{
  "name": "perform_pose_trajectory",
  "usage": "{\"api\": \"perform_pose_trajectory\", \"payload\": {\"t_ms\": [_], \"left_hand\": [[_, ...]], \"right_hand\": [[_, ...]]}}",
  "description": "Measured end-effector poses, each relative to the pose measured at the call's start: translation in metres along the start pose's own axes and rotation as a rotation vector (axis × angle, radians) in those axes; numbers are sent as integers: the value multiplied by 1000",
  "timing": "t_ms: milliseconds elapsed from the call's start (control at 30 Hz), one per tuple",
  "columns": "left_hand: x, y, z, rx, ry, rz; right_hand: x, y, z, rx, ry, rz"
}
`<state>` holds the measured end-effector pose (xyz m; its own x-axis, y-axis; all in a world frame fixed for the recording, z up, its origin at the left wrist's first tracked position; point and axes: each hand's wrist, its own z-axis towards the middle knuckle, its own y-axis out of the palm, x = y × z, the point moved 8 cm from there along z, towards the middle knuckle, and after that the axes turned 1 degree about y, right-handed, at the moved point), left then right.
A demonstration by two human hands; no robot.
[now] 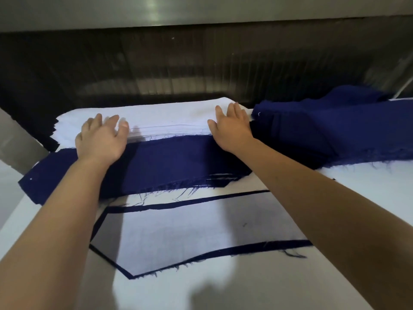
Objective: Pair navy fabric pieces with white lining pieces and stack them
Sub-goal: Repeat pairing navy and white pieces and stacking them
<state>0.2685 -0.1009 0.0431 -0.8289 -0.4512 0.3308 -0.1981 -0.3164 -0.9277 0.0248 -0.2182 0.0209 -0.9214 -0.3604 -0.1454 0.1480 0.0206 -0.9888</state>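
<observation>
A thick stack of white lining pieces (161,119) lies at the far side of the table. In front of it lies a stack of navy fabric pieces (169,164) with frayed edges. My left hand (101,139) rests with spread fingers on the left end of the white stack, its heel over the navy stack. My right hand (232,128) lies flat on the right end of the white stack, fingers straight. Nearer to me lies a paired piece (190,233): white lining on top, a navy border showing all round it.
A heap of loose navy fabric (335,126) is piled at the right, beside my right hand. The white table top (357,186) runs under everything. A dark ribbed wall (201,63) closes the far side. A grey panel (15,135) stands at the left edge.
</observation>
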Motion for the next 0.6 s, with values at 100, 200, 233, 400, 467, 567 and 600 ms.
{"api": "perform_pose_trajectory", "payload": {"t_ms": [100, 200, 233, 400, 467, 567, 600], "left_hand": [[1, 6, 1, -18, 52, 118], [0, 6, -4, 26, 78, 128], [0, 4, -5, 50, 89, 127], [-4, -10, -8, 185, 121, 91], [-3, -17, -13, 241, 136, 50], [1, -29, -28, 366, 172, 37], [2, -33, -34, 415, 189, 56]], "right_hand": [[-4, 2, 2, -20, -53, -30], [-6, -4, -1, 57, -89, -51], [-5, -8, -2, 88, -93, -49], [-1, -37, -14, 358, -118, 13], [4, -50, -20, 458, -129, 58], [15, -64, -31, 521, -128, 245], [19, -67, -38, 532, -120, 320]]}}
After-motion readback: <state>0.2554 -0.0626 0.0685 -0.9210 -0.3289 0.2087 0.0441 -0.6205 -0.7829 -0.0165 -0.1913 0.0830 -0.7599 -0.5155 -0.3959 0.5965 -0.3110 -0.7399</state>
